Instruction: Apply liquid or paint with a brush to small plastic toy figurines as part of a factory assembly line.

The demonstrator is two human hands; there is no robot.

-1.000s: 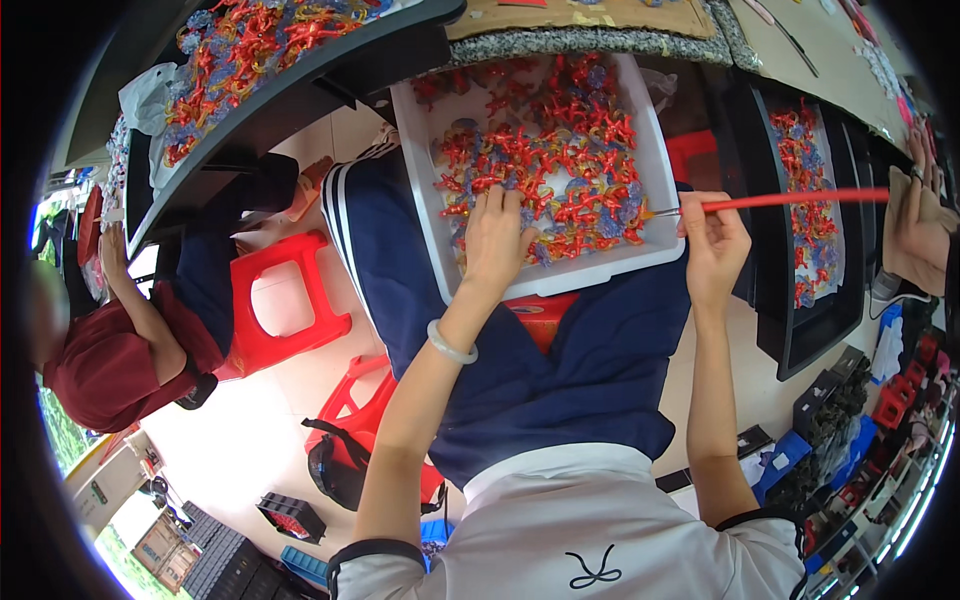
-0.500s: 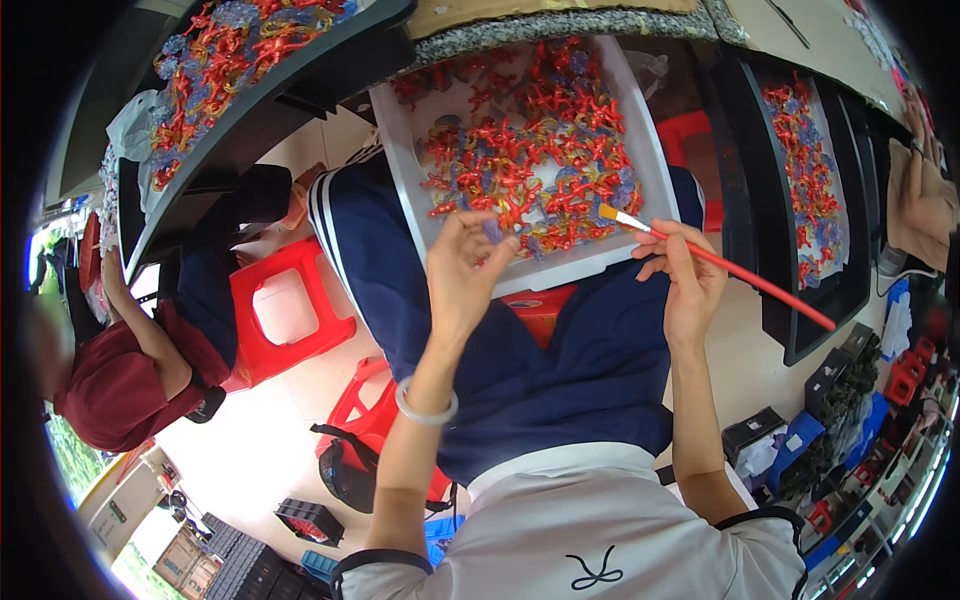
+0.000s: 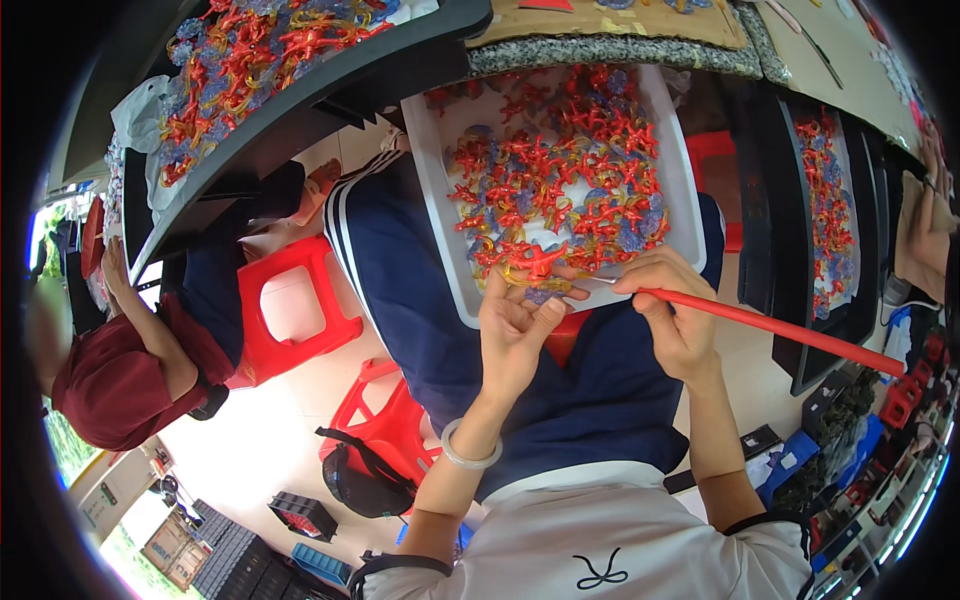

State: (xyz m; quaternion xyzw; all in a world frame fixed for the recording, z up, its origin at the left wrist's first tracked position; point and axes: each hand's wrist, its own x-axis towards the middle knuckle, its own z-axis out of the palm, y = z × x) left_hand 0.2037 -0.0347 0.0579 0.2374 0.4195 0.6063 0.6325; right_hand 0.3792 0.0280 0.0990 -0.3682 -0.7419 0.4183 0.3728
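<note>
My left hand point(image 3: 512, 335) is closed on a small glossy plastic figurine point(image 3: 540, 262), red with yellow and translucent blue parts, at the near edge of a white tray point(image 3: 432, 190). Between the fingers of my right hand point(image 3: 672, 312) is a paintbrush point(image 3: 770, 323) with a long red handle, which slants out to the right. Its tip end points left at the figurine, close to my left fingertips; whether the bristles touch it I cannot tell. The tray rests on my lap and holds many similar red, yellow and blue figurines point(image 3: 560, 175).
Left of the tray, a black tray point(image 3: 330, 95) carries a heap of similar figurines; another black tray point(image 3: 785, 235) stands at the right. A granite-edged worktop point(image 3: 620, 55) lies beyond. A person in a dark red top point(image 3: 130, 375) sits at the left, near a red stool point(image 3: 330, 320).
The brush has swung with its tip toward my left hand, and both hands have come closer together. The figurine now shows more fully in my left fingers. The whole view has shifted slightly.
</note>
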